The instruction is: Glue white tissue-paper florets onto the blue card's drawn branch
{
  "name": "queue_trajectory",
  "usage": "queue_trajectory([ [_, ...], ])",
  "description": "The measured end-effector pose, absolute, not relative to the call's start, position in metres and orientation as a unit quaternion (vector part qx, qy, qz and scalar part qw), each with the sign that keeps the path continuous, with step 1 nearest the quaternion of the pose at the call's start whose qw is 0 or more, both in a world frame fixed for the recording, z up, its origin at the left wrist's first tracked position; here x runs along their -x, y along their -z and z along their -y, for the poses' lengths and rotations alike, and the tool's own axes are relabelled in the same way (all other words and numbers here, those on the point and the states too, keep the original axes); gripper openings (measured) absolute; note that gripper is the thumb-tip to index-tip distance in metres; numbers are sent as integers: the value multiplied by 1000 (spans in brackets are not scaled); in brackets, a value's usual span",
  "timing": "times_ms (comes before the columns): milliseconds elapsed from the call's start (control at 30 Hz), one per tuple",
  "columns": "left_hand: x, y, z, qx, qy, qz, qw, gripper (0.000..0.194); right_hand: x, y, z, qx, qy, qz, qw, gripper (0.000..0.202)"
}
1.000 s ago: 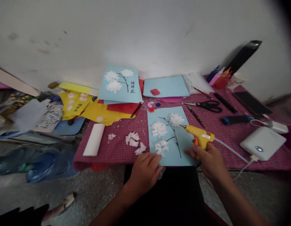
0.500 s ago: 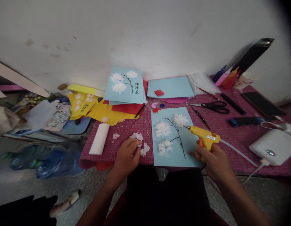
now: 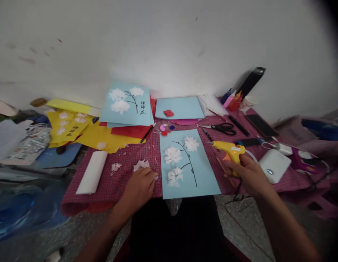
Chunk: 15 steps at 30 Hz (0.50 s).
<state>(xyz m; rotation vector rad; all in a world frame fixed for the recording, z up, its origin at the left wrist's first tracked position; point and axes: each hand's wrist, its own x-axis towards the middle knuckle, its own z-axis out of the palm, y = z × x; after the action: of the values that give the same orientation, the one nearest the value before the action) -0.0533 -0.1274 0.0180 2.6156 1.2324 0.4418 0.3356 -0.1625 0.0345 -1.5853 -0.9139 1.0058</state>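
My left hand (image 3: 140, 185) is closed near the table's front edge, with a small bit of white paper (image 3: 156, 178) showing at its fingertips. Other crumpled white paper pieces (image 3: 141, 165) lie partly behind it. My right hand (image 3: 247, 173) grips a yellow hot glue gun (image 3: 227, 148), its nozzle pointing left, just beyond the right edge of a light blue sheet (image 3: 205, 174). That sheet carries a drawn dark branch (image 3: 191, 165) and three white paper flowers: one top right (image 3: 191, 143), one at middle left (image 3: 172, 155), and a sparser one lower left (image 3: 175, 177).
A blue card with similar flowers (image 3: 125, 103) leans at the back left above yellow sheets (image 3: 114, 140). A white paper roll (image 3: 91, 173) lies left. Black-handled scissors (image 3: 223, 128), a phone (image 3: 262, 125) and a white power bank (image 3: 274, 165) are on the right.
The view has turned to the right. The glue gun has moved right, from over the blue sheet to beyond its edge. My left fingers have closed on a bit of white paper.
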Motion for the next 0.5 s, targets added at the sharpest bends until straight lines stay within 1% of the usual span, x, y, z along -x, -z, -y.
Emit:
queue_trajectory([
  [133,58,-16,123,-870,-203,-431,127,24,-338,-44,151,673,-373,404,495,30],
  [333,64,-27,119,-795,-324,-465,217,14,-315,-53,146,674,-369,480,423,24],
  [400,63,-31,119,-744,-358,-489,280,12,-322,-49,141,672,-366,486,421,25],
  [500,62,-32,120,-615,-384,-527,443,15,-346,-41,129,686,-379,448,430,31],
])
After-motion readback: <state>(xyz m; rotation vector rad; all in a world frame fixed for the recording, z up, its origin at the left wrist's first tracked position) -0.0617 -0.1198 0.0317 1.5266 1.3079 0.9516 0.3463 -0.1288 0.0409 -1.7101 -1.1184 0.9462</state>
